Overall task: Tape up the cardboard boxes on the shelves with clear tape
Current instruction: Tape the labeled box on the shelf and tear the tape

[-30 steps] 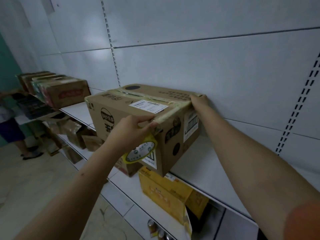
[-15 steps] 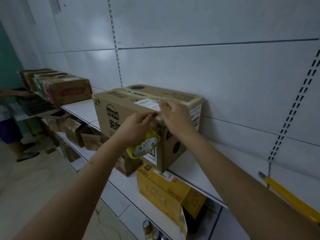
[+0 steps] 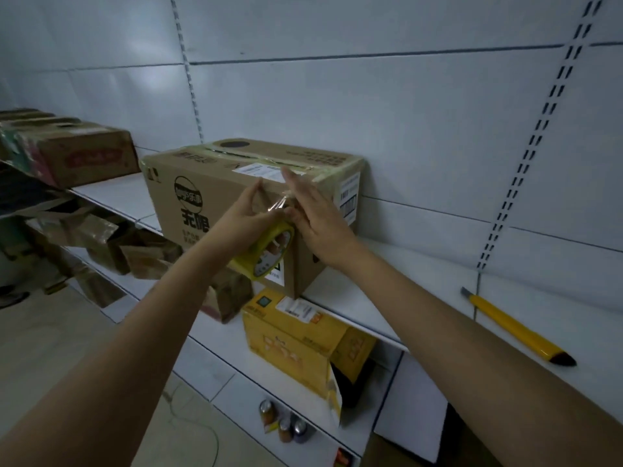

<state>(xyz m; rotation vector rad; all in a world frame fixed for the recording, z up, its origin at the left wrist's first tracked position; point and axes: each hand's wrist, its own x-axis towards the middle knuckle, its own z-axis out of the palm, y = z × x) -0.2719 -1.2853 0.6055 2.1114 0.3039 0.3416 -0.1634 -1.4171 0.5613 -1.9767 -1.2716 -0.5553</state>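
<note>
A brown cardboard box [image 3: 188, 187] with black print stands on the white shelf [image 3: 408, 267] against the back wall, tape running along its top seam. My left hand [image 3: 242, 217] grips a yellow-cored roll of clear tape [image 3: 264, 254] in front of the box's near corner, its index finger raised against the box face. A crinkled strand of clear tape [image 3: 279, 204] runs up from the roll between my hands. My right hand [image 3: 318, 214] lies flat with straight fingers against the box's upper corner, beside that strand.
A yellow utility knife [image 3: 515, 328] lies on the shelf to the right. More cardboard boxes [image 3: 84, 153] sit further left on the same shelf. Below are a yellow carton [image 3: 286, 342], flattened brown cardboard [image 3: 101, 237] and several cans [image 3: 283, 428].
My right hand came from the box's far top corner to the near corner beside my left hand. The left hand and roll stayed at the front of the box.
</note>
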